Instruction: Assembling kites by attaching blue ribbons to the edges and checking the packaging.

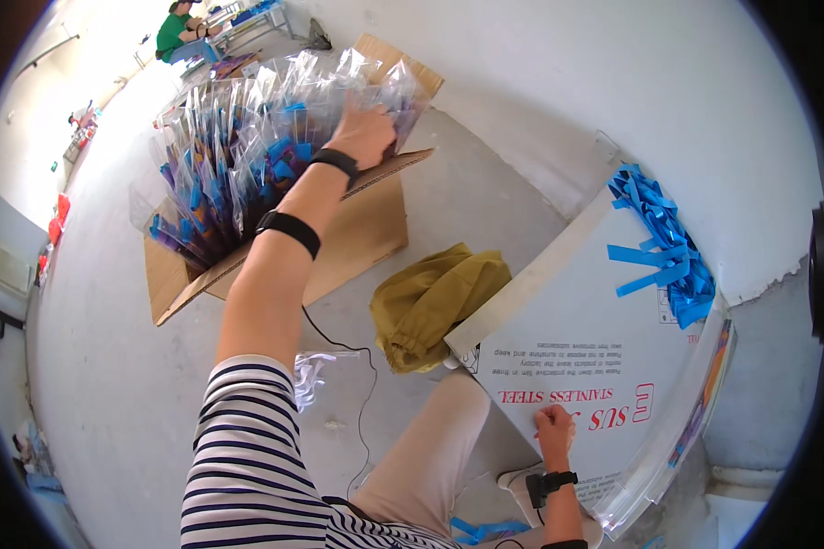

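Observation:
My left hand (364, 137) reaches into the right end of an open cardboard box (357, 233). Its fingers are curled at the upper part of a clear plastic bag (398, 96), partly hidden by the film. Many such bags (238, 137) stand packed upright in the box, with blue, purple and orange contents showing through. My right hand (554, 432) rests closed on a pale, film-covered work surface (568, 311) with red and dark print. Anything inside its curled fingers is hidden. A pile of blue flat strips (673, 256) lies at that surface's far right end.
An olive cloth bundle (439, 306) lies between box and work surface. White strips (311, 380) and a thin black cable (373, 384) are on the floor. More blue strips (490, 531) lie near my legs. A person in green (174, 37) sits at a far table. A white wall stands right.

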A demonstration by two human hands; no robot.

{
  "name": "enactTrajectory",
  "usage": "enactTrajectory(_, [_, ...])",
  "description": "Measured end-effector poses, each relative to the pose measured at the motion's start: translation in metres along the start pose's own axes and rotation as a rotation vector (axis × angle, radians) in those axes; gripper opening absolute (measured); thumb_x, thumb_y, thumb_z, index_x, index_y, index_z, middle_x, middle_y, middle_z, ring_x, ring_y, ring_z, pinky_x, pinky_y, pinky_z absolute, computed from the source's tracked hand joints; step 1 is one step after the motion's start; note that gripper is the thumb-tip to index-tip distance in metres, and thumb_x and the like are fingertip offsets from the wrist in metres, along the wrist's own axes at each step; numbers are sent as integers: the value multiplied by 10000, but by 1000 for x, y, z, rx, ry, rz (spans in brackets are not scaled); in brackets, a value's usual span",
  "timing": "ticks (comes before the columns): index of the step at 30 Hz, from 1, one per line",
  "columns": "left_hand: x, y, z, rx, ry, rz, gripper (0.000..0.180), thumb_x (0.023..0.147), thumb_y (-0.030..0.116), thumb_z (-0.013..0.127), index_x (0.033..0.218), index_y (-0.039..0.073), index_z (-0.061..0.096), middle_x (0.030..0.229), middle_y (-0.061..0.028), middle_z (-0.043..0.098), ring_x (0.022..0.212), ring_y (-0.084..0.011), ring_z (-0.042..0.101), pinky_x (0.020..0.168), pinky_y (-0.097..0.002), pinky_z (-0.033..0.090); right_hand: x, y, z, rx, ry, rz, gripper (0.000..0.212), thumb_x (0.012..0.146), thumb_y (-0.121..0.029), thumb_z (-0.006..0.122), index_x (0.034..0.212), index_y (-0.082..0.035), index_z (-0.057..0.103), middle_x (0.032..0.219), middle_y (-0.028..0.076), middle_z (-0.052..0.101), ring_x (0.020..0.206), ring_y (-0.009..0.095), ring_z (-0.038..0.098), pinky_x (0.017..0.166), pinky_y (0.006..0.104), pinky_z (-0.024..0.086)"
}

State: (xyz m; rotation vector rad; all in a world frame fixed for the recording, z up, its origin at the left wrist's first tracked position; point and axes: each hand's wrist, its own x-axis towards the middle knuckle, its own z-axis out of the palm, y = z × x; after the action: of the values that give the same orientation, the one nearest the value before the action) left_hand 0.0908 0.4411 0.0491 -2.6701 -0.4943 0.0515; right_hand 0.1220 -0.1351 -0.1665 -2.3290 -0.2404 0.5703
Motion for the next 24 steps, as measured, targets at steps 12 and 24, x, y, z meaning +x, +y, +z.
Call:
enactTrajectory(12, [-46, -46, 25, 93, 84, -48, 206, 760, 31, 661, 871, 170, 765, 1198, 110, 640, 1409, -127, 365, 1144, -742, 89, -2, -5, 1, 4, 10, 0, 139, 803, -160, 675, 806, -21, 685, 618, 85, 656, 505, 188, 642, 536, 338, 506])
enactTrajectory(24, [-64, -47, 32, 51, 177, -18, 158, 764, 1, 645, 778, 130, 734, 1289, 76, 616, 1475, -149, 269, 1164, -727, 55, 1, -1, 2, -6, 1, 12, 146, 799, -173, 692, 809, -28, 687, 634, 90, 664, 507, 202, 647, 556, 345, 517])
